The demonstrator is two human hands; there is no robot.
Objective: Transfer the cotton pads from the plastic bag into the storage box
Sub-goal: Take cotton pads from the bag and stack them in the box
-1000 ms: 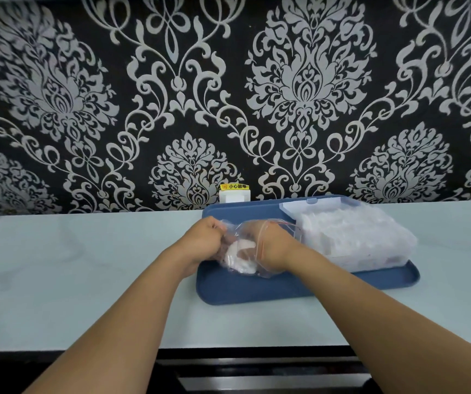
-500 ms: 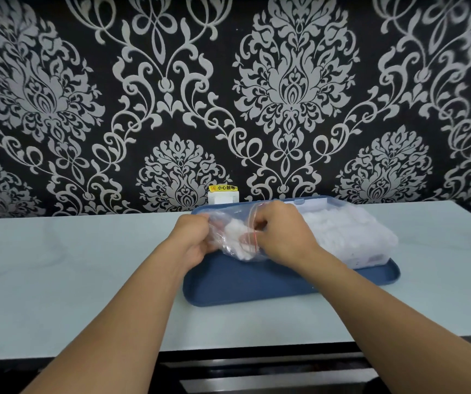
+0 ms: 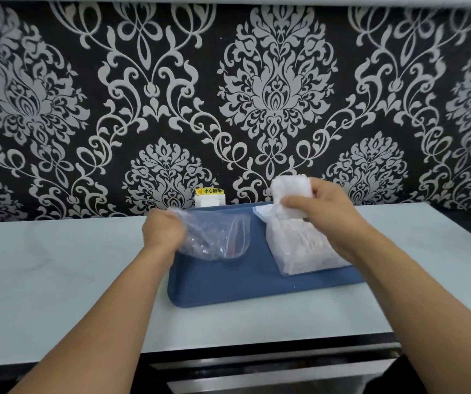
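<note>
A clear plastic bag (image 3: 217,237) with a red zip line hangs limp over the left half of the blue tray (image 3: 245,282). My left hand (image 3: 163,231) grips the bag's left end. My right hand (image 3: 322,206) holds a stack of white cotton pads (image 3: 291,191) above the far end of the clear storage box (image 3: 302,248), which sits on the tray's right half and has white pads inside. The box's lid edge shows behind the held pads.
The tray lies on a pale countertop (image 3: 58,265) against a black and silver patterned wall. A small white socket with a yellow label (image 3: 210,197) stands behind the tray. The counter's front edge and a dark metal front are below.
My right hand has come out of the bag with a stack of pads and moved right and up, over the box. The bag now hangs empty-looking from my left hand.
</note>
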